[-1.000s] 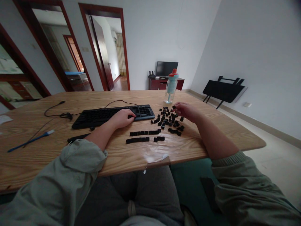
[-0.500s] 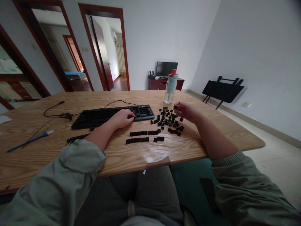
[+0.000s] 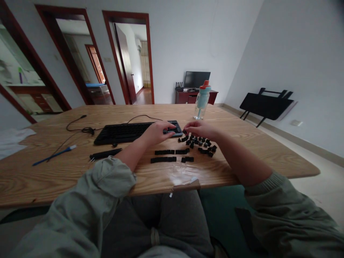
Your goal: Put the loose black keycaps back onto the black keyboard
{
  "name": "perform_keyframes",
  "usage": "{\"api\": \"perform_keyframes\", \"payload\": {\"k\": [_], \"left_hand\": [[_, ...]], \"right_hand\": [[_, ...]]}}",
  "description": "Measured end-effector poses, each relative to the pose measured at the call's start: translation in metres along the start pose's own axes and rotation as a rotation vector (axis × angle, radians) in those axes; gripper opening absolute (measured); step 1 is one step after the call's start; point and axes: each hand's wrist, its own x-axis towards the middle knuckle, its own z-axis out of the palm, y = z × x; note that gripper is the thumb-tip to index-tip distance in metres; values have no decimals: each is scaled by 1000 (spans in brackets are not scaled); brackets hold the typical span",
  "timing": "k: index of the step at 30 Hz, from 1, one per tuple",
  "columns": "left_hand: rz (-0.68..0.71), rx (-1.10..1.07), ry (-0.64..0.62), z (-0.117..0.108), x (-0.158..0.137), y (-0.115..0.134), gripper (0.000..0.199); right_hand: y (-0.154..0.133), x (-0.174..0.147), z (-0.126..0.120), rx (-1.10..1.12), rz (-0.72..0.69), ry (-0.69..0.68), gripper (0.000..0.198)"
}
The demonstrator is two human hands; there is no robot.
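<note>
A black keyboard (image 3: 123,134) lies across the middle of the table. My left hand (image 3: 160,131) is over its right end, thumb and fingers spread apart at the number pad. Just to the right, my right hand (image 3: 201,129) pinches a small black keycap (image 3: 184,132) between thumb and fingertips, near the keyboard's right edge. Below that hand is a scattered pile of loose black keycaps (image 3: 200,141), partly covered by it. Nearer to me, keycaps are set out in two rows, a back row (image 3: 162,152) and a front row (image 3: 163,159).
A clear bottle with a red and blue lid (image 3: 202,102) stands behind the pile. On the left lie a coiled cable (image 3: 88,131), a blue brush (image 3: 55,154), a black-handled tool with thin wires (image 3: 106,154) and white paper (image 3: 13,141). One keycap (image 3: 114,145) sits before the keyboard.
My right hand has moved left from the pile to the keyboard's right end, carrying a keycap. The left hand has shifted right along the number pad and spread its fingers. The view has turned slightly left.
</note>
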Motion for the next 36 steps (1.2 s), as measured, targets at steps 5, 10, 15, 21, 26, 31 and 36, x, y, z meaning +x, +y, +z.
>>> {"api": "perform_keyframes", "payload": {"k": [5, 10, 15, 21, 26, 31, 36], "left_hand": [[30, 0, 85, 7, 1, 13, 25], [39, 7, 80, 11, -3, 10, 21], [11, 3, 36, 16, -5, 9, 16], [-48, -30, -109, 20, -6, 6, 27], [-56, -3, -199, 22, -7, -7, 38], [-103, 33, -259, 24, -8, -14, 32], [-103, 61, -268, 24, -8, -16, 29]], "right_hand": [[-12, 15, 12, -7, -96, -4, 31], [-3, 14, 14, -37, -121, -28, 38], [-1, 15, 20, -236, -68, -44, 41], [4, 17, 18, -391, -78, -9, 32], [16, 9, -6, -457, -29, 21, 22], [20, 7, -8, -548, 73, -73, 21], [19, 10, -1, -624, 116, -93, 16]]}}
